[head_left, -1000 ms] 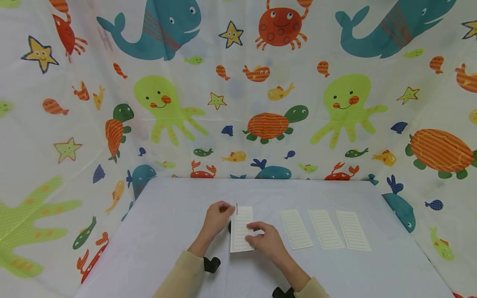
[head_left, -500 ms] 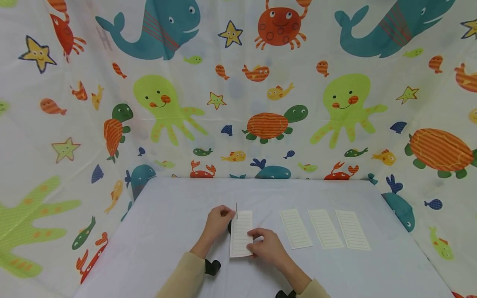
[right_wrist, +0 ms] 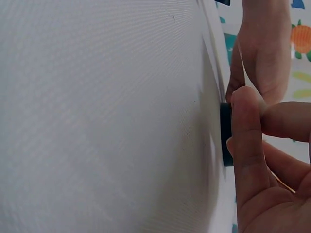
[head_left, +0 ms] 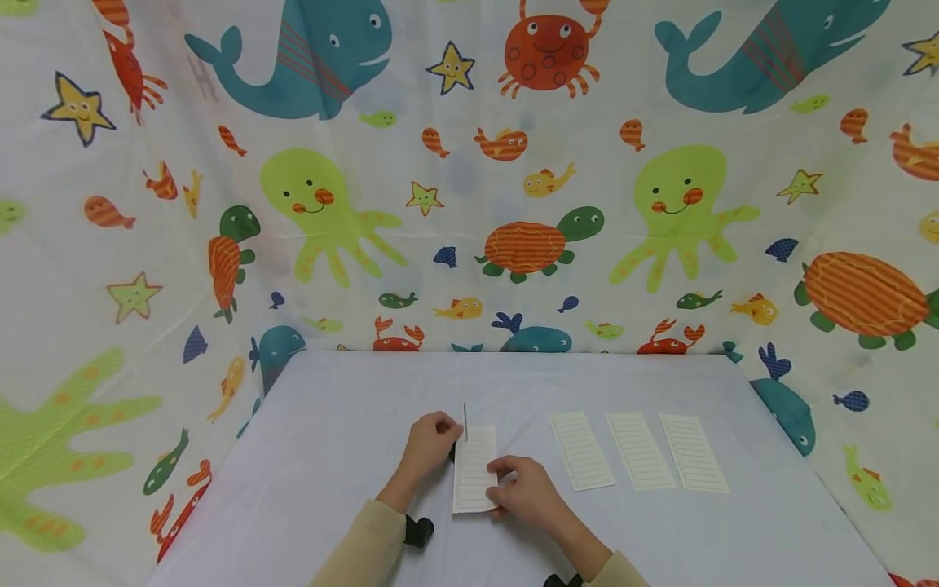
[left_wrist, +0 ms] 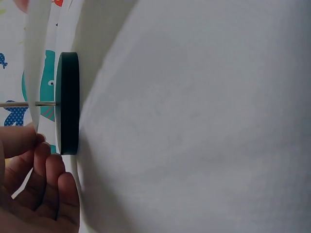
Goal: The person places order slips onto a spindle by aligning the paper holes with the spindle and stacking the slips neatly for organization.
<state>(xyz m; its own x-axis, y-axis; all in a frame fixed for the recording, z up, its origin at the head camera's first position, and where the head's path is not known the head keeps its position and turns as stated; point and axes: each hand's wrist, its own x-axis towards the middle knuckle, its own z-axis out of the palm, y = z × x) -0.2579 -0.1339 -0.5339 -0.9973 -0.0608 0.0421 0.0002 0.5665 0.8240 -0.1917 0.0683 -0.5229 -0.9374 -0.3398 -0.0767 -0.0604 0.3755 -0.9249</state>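
A lined paper slip (head_left: 475,474) is held between both hands. My left hand (head_left: 431,440) pinches its upper left edge between thumb and fingers, while my right hand (head_left: 525,487) grips the lower right edge. The thin metal rod of a spike paper holder (head_left: 465,420) passes through the slip near its top. In the left wrist view, the holder's dark round base (left_wrist: 68,104) stands on the table with the slip (left_wrist: 36,58) partway along the rod, apart from the base. The right wrist view shows my right fingers (right_wrist: 250,131) close beside the base.
To the right, three lined slips lie in a row on the white tablecloth: a left slip (head_left: 582,451), a middle slip (head_left: 641,452) and a right slip (head_left: 694,453). A curtain (head_left: 455,228) printed with sea animals hangs behind the table.
Both hands have lowered the slip along the rod, so it has shifted toward the person in the head view. More of the rod now shows above it. The three slips have stayed put.
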